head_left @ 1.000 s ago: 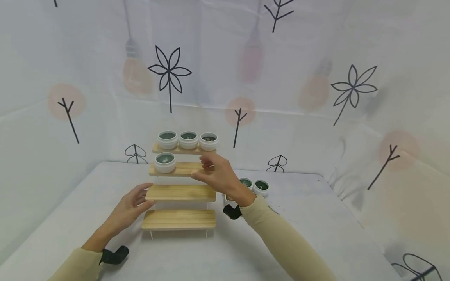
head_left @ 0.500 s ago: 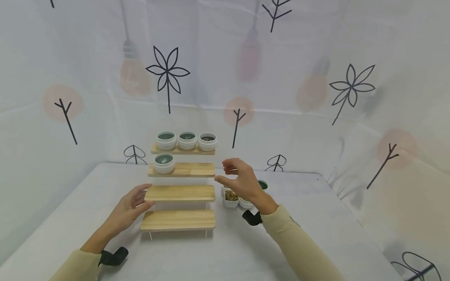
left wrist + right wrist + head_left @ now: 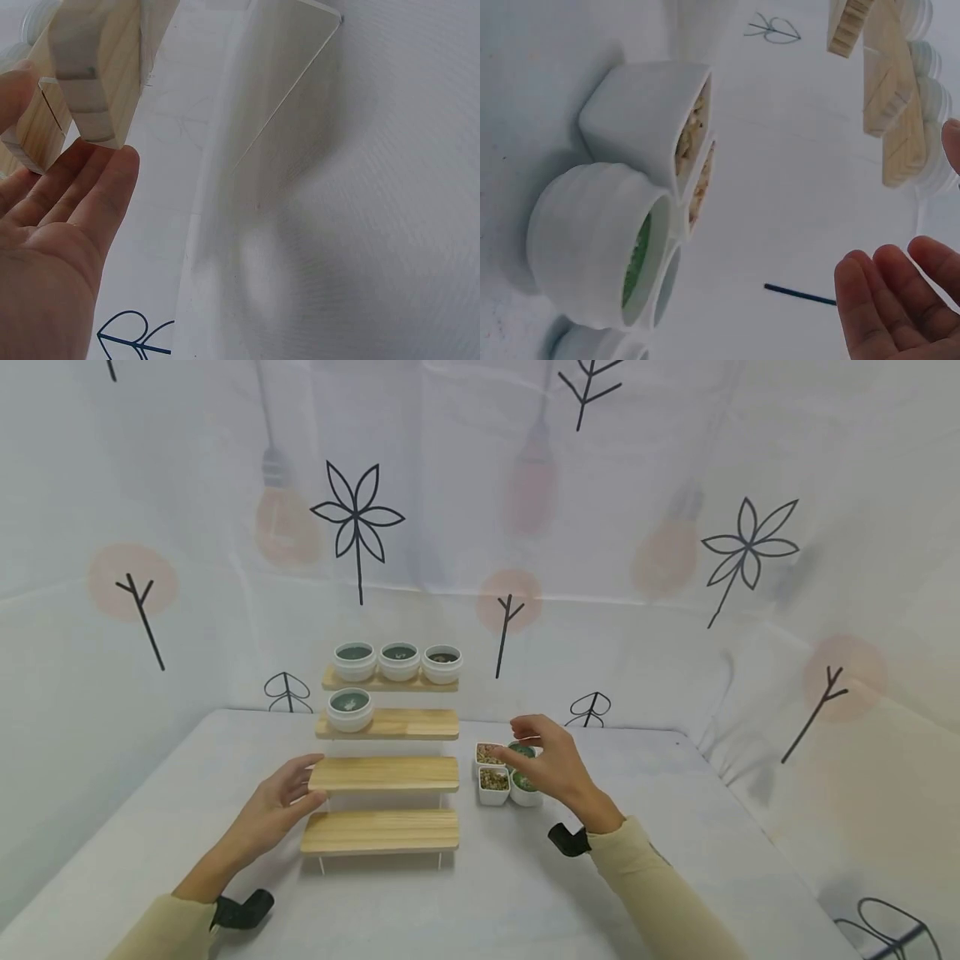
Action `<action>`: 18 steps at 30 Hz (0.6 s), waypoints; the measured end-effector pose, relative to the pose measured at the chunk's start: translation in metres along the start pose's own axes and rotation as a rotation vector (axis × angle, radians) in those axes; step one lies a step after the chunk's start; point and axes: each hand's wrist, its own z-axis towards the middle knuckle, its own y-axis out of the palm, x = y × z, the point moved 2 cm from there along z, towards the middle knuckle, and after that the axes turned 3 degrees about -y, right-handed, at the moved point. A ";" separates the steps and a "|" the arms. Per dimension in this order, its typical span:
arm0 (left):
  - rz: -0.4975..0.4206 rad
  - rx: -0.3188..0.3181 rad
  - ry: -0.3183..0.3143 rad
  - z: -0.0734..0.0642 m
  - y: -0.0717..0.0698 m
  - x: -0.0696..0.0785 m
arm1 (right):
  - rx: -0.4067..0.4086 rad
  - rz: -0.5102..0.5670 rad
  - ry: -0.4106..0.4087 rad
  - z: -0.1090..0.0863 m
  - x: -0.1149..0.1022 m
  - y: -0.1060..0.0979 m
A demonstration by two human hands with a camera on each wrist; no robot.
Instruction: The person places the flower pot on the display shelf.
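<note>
My left hand [image 3: 270, 806] holds the left end of a tiered wooden shelf [image 3: 384, 772], at the second board from the bottom. Its thumb is on the near side and its fingers on the far side; in the left wrist view the fingers [image 3: 67, 180] lie behind the board ends. Held above a cluster of small pots, my right hand [image 3: 551, 764] has its thumb and fingers apart with nothing between them. Below it are a round white pot with a green filling [image 3: 592, 244] and a square white pot of gravel [image 3: 649, 112]. The hand partly covers the cluster in the head view.
Three round white pots [image 3: 399, 662] line the top board. One more round pot [image 3: 349, 710] sits at the left of the board below. The stand and cluster are on a white-covered table [image 3: 675, 860], before a patterned cloth backdrop [image 3: 450, 527].
My right hand has moved from the second board from the top, out to the right and down over the pot cluster. My left hand has stayed at the shelf's left end.
</note>
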 end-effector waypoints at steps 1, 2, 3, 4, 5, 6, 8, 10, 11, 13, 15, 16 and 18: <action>-0.001 0.000 -0.001 0.000 0.000 0.000 | -0.002 -0.012 0.006 -0.002 0.003 -0.001; -0.002 0.000 -0.001 0.000 0.000 0.000 | -0.003 -0.021 0.017 -0.004 0.007 -0.002; -0.002 0.000 -0.002 0.000 0.001 0.000 | -0.005 -0.031 0.025 -0.007 0.009 -0.003; -0.001 0.001 -0.002 0.000 0.001 0.000 | -0.007 -0.041 0.033 -0.009 0.012 -0.004; 0.001 0.001 -0.002 0.000 0.001 0.000 | -0.010 -0.049 0.039 -0.011 0.015 -0.004; 0.002 0.001 -0.002 0.000 0.001 0.000 | -0.011 -0.056 0.052 -0.012 0.017 -0.005; 0.004 0.002 -0.004 0.000 0.000 0.001 | -0.018 -0.058 0.076 -0.015 0.021 -0.006; 0.005 0.003 -0.005 0.000 0.000 0.002 | -0.024 -0.055 0.104 -0.018 0.025 -0.007; 0.003 0.002 -0.004 0.000 0.000 0.002 | -0.030 -0.056 0.119 -0.020 0.027 -0.007; 0.000 0.003 -0.003 0.000 -0.001 0.003 | -0.041 -0.059 0.147 -0.023 0.032 -0.007; -0.005 0.003 0.001 0.000 -0.001 0.005 | -0.054 -0.058 0.161 -0.026 0.036 -0.007; -0.007 0.002 0.003 0.000 -0.002 0.005 | -0.061 -0.062 0.163 -0.027 0.038 -0.007; -0.007 0.002 0.005 0.000 -0.001 0.005 | -0.069 -0.063 0.161 -0.029 0.042 -0.006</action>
